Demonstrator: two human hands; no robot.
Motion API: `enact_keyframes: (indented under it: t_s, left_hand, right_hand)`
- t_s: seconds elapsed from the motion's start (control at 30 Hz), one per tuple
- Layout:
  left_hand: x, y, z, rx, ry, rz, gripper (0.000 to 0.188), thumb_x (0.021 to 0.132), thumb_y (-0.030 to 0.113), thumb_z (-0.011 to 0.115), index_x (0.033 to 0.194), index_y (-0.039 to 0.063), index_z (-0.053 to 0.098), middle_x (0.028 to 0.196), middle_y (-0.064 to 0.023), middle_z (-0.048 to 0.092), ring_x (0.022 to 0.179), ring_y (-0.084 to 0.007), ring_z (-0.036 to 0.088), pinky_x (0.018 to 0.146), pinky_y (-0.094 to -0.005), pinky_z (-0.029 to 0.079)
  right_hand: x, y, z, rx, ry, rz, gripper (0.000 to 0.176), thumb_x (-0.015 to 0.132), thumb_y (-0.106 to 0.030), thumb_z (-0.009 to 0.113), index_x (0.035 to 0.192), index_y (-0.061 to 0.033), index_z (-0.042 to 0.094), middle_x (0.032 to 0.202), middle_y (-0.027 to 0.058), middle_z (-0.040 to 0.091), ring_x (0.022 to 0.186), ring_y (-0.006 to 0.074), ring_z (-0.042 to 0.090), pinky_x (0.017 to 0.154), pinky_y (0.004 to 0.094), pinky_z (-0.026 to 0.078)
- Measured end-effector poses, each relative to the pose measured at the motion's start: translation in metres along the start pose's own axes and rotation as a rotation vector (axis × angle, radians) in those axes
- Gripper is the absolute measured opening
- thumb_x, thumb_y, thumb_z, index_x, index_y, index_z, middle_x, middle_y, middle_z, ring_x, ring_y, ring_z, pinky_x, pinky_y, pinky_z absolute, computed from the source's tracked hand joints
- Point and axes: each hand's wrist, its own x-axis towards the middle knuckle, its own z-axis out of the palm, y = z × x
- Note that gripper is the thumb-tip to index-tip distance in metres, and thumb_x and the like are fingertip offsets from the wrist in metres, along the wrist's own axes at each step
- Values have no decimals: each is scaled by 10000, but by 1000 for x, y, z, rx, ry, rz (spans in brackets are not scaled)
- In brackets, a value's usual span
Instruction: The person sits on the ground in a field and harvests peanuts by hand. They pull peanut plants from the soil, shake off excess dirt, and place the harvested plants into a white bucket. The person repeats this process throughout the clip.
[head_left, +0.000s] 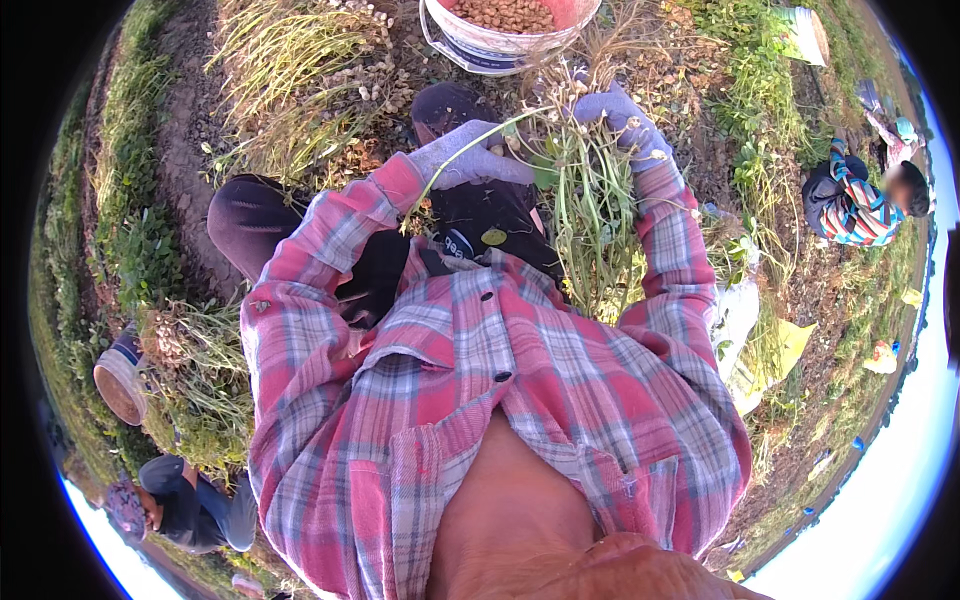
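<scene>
My left hand (476, 156), in a pale purple glove, has its fingers curled with peanut pods (512, 141) between thumb and fingers. A single green stem (469, 148) arcs across this hand. My right hand (621, 124), gloved alike, grips a bunch of pulled peanut plants (596, 199) near its root end. Roots and pale pods stick up at the top of the bunch, while the green stems hang down over my lap. Just beyond my hands stands a white bucket (487, 56) with a reddish inside, holding many peanut pods (502, 15).
Peanut plants (289, 82) lie heaped at front left, and another heap (202, 375) is behind my left elbow. A bucket (120, 382) tips beside that heap. White and yellow sacks (776, 360) lie at my right. People (859, 195) (191, 502) work on both sides. Another bucket (806, 36) lies far right.
</scene>
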Motion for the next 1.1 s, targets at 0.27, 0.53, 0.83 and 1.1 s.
enact_keyframes:
  t_s: [0.27,0.53,0.83,1.1]
  left_hand:
    - [-9,15,-10,247,234,270,335,904,363,690,923,29,715,719,-26,628,662,-120,565,641,-306,455]
    - [-40,25,-32,1164,134,451,384,896,414,545,823,65,687,735,-152,653,755,-350,662,680,-461,510]
    - [-96,24,-70,448,-43,140,421,916,385,584,735,23,700,645,-37,632,559,-132,555,549,-311,446]
    - [-108,-7,-141,-511,28,513,344,955,290,506,887,14,701,572,9,509,419,-64,407,366,-215,256]
  right_hand:
    - [-3,-33,56,27,-49,652,719,774,-70,787,1415,18,472,1248,92,642,1080,139,615,952,279,495]
    - [-17,-68,129,409,-130,661,856,727,-50,814,1469,0,391,1322,122,589,1153,207,586,1026,358,464]
    - [-48,-109,147,181,-48,648,478,926,-134,673,1347,5,497,1210,52,645,1062,155,624,943,307,500]
    - [-118,-96,-16,-1402,-120,1221,981,724,-445,804,1474,11,364,1283,230,618,1168,347,622,1029,432,451]
